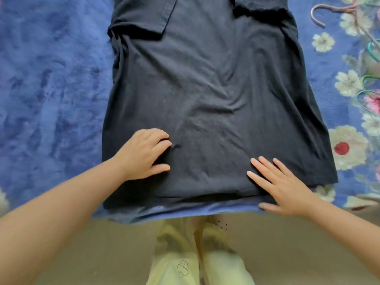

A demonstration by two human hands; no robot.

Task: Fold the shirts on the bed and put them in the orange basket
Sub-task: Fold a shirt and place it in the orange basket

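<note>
The dark shirt (pixel 209 103) lies spread on the blue bedspread (pixel 51 79) under both your hands, sleeves folded in. Your left hand (pixel 144 155) pinches a small tuck of its fabric; your right hand (pixel 281 186) rests flat with fingers straight near the hem. Hangers (pixel 337 11) lie beyond your right hand.

- This is a bedroom in a home: a bed (pixel 51 79) fills most of the view, covered with a soft blue blanket (pixel 320 83) printed with white and pink flowers.
- A dark shirt (pixel 205 89) lies spread flat on it.
- Plastic clothes hangers (pixel 337 11), pink and green, lie at the blanket's far right edge.
- A plain beige floor (pixel 287 243) runs beside the bed.
</note>
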